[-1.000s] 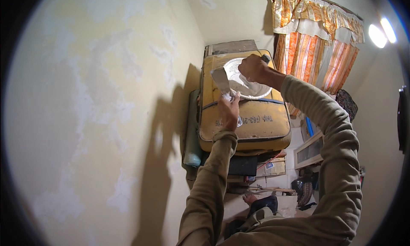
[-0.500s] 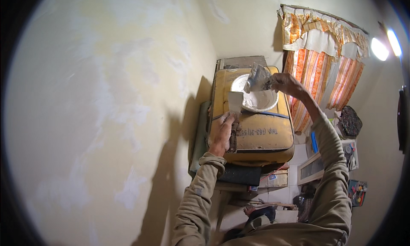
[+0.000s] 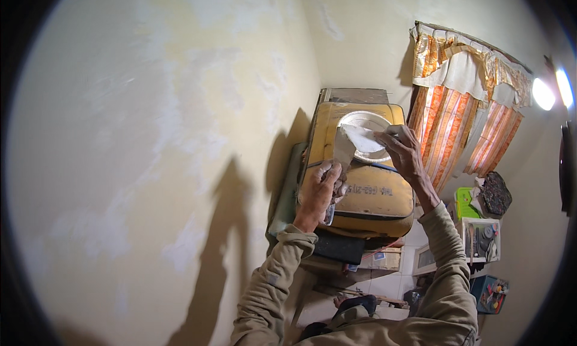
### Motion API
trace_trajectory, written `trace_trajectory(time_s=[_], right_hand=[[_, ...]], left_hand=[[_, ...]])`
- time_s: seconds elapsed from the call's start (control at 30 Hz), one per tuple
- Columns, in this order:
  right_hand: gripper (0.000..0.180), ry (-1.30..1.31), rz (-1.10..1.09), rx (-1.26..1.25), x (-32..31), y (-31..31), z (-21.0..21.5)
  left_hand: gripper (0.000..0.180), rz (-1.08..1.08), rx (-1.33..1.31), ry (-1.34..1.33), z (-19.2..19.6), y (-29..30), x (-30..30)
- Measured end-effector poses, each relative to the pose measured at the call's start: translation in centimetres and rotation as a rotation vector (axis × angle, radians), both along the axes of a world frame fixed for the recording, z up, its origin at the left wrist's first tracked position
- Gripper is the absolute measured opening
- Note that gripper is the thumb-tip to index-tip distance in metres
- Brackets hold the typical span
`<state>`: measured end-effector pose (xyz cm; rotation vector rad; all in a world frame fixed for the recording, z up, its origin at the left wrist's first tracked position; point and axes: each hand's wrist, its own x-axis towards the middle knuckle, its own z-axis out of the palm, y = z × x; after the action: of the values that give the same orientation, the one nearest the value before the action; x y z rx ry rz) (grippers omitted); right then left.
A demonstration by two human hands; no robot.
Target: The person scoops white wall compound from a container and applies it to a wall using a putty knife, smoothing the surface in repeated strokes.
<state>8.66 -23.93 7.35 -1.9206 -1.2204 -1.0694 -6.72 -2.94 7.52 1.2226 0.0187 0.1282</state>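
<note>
Cream plaster wall (image 3: 138,165), patchy with whitish areas, fills the left side. Orange-striped curtain (image 3: 448,129) hangs on the far wall, right of the corner. Next down: yellow hard-sided case (image 3: 372,208) standing close to the plaster wall, serving as a bench. White tub (image 3: 368,119) sits on its far half, behind a dark strap (image 3: 384,165).

Hands are both occupied. Left hand (image 3: 321,189) is wrapped around the handle of the left putty knife (image 3: 344,147), blade pointing up and away, near side of the tub. Right hand (image 3: 401,150) pinches the right putty knife (image 3: 366,140), fingers over its handle end, blade lying across the tub mouth toward the left one. Blades overlap in view; can't tell if they touch.

Smallest item: white paste (image 3: 359,134), apparently coating the right blade.

Step in hand, my read: working or moving paste from blade to blade over the tub. Next move calls for steady grips, edges meeting at a shallow angle, and staying above the tub so drips land inside.
</note>
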Motion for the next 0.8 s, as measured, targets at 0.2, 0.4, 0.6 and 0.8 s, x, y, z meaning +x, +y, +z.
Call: trace_trajectory(time_s=[0.2, 0.4, 0.6, 0.8], right_hand=[[0.041, -0.101, -0.14, 0.004, -0.8, 1.1, -0.4], [0.029, 0.369, -0.201, 0.116, -0.8, 0.7, -1.4], [0.022, 1.427, 0.45, -0.075, -10.4, -1.0, 4.8], [0.025, 1.68, 1.091, 0.128, -9.4, 1.0, 1.2]], left_hand=[[0.028, 0.096, 0.192, -0.07, 0.4, -0.8, -2.4], [0.029, 0.183, 0.39, -0.096, 2.0, 0.4, -5.4], [0.039, 0.41, 1.268, -0.537, 2.3, 2.4, -8.4], [0.064, 0.481, 1.55, -0.166, -1.5, 5.3, -17.5]])
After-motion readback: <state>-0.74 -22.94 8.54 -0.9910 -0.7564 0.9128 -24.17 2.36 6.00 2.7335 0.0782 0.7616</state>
